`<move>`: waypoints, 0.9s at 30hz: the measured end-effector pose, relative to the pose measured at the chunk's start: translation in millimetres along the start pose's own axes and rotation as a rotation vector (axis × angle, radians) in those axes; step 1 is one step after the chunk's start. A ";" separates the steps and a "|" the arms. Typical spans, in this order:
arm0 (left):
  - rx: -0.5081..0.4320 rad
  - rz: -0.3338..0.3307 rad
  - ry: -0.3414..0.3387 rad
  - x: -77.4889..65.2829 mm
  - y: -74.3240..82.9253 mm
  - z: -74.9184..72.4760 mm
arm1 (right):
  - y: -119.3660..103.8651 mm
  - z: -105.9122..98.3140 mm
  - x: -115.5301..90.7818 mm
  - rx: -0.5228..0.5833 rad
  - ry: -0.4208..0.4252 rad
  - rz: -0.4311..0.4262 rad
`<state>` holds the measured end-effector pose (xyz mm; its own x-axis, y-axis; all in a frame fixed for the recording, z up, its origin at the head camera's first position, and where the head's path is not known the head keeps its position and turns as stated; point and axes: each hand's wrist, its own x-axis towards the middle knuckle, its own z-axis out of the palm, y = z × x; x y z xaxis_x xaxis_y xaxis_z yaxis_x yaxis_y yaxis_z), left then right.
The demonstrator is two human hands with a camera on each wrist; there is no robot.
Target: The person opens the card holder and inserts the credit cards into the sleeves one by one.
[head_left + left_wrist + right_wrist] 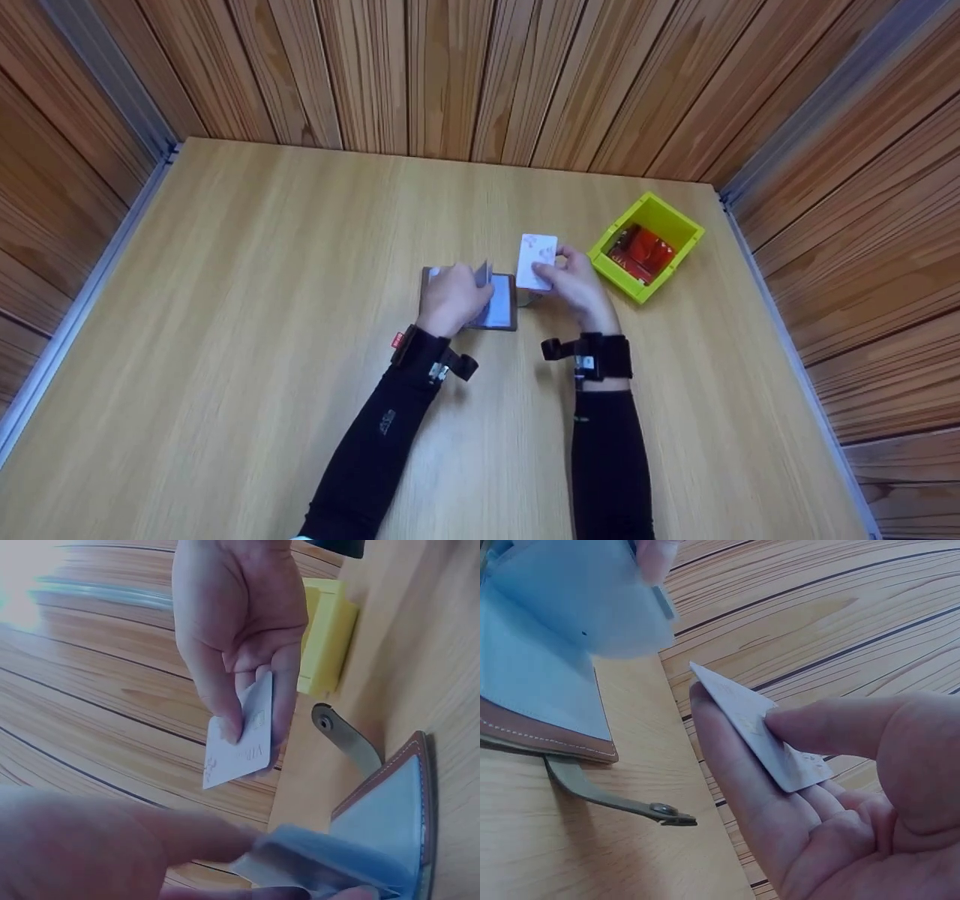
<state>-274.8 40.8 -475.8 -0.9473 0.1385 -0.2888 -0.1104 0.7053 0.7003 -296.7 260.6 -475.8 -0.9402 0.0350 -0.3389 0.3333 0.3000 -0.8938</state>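
A brown card holder [513,304] with stitched edges lies spread on the table, its clear plastic sleeves [386,810] facing up. Over it, my left hand [452,301] pinches some raised sleeves between thumb and fingers. My right hand [581,289], just right of the holder, grips a white card [531,259] with the thumb flat on its face. Small pinkish marks and a chip-like patch show on the card. From the holder's side a strap [604,795] with a metal snap sticks out toward the right hand.
A yellow-green bin [641,292] stands right of my right hand, with red cards [649,251] inside. Wood-plank walls [450,75] border the table [262,300] at the back and sides. Black wrist straps with cameras sit on both forearms.
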 end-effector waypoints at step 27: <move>-0.654 -0.080 -0.168 37.1 -88.9 -31.3 | 8.6 48.1 9.7 0.172 0.034 0.018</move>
<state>-309.5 -38.5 -528.3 -0.8750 0.2469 -0.4163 -0.3870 0.1597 0.9081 -299.6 217.7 -500.9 -0.9349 0.0715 -0.3476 0.3543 0.1320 -0.9258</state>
